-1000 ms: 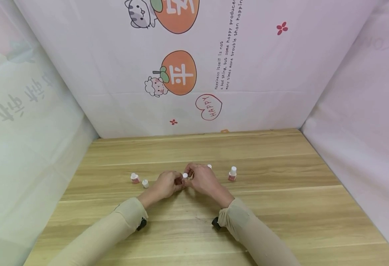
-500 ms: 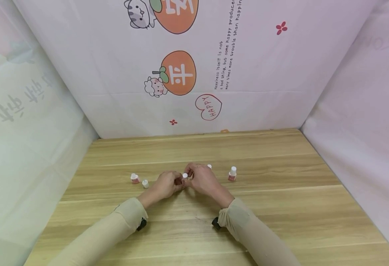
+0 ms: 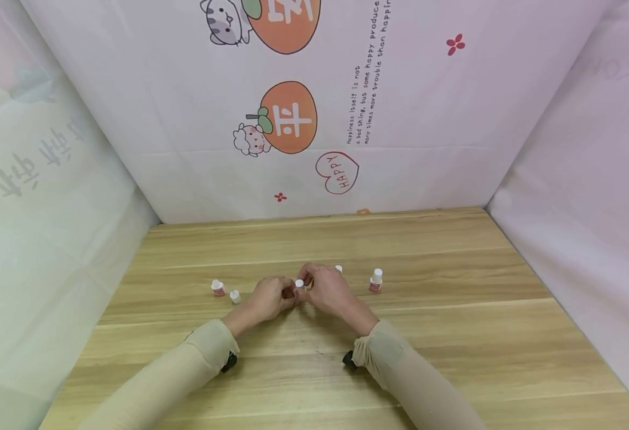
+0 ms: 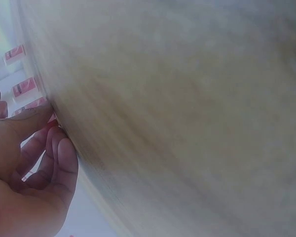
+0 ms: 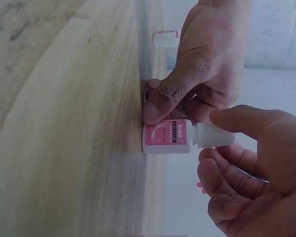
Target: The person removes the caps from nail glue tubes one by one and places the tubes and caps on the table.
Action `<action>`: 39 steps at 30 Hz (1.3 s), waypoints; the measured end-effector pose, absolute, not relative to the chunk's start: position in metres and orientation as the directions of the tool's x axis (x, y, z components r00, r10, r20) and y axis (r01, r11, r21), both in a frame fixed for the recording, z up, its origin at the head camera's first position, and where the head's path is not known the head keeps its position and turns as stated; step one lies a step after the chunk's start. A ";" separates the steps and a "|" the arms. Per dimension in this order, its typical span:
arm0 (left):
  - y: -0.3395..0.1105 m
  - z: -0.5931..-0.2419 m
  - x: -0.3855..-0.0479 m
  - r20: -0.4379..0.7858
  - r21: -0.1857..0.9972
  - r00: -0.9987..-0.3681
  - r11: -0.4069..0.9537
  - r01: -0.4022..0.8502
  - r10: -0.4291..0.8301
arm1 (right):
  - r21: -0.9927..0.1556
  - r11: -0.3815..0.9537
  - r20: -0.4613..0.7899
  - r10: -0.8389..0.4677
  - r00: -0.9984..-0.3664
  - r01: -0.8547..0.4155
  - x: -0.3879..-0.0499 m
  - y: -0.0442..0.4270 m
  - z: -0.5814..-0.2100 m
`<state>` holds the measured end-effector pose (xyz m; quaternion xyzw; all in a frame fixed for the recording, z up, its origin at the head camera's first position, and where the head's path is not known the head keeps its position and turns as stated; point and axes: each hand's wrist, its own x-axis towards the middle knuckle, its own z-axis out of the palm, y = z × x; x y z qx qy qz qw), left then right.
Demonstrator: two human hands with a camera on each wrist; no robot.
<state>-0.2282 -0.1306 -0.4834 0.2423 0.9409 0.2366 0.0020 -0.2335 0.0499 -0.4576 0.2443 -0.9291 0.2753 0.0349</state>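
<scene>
The left hand point(image 3: 264, 295) and right hand point(image 3: 327, 289) grip one glue bottle point(image 3: 300, 285).
Head: it stands about midway between the side edges of the table point(image 3: 271, 382). Left wrist: thumb and fingers pinch it low. Right wrist: its white cap point(image 5: 213, 136) is grasped.

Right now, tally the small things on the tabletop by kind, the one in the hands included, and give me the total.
Pink-labelled bottles: 4
Loose white cap: 1
Total: 5
</scene>
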 end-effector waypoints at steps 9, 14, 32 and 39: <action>-0.131 -0.485 -0.229 0.116 0.450 -0.879 0.765 0.461 0.462 | -0.483 0.723 0.201 -0.456 -0.867 -0.493 -0.233 0.050 -0.457; -0.131 -0.485 -0.229 0.109 0.450 -0.881 0.767 0.457 0.461 | -0.489 0.729 0.193 -0.444 -0.875 -0.478 -0.233 0.050 -0.458; -0.130 -0.483 -0.227 0.117 0.419 -0.886 0.786 0.454 0.449 | -0.494 0.713 0.223 -0.450 -0.865 -0.498 -0.235 0.051 -0.459; -0.130 -0.484 -0.228 0.116 0.432 -0.887 0.782 0.450 0.447 | -0.503 0.714 0.203 -0.450 -0.870 -0.487 -0.235 0.051 -0.458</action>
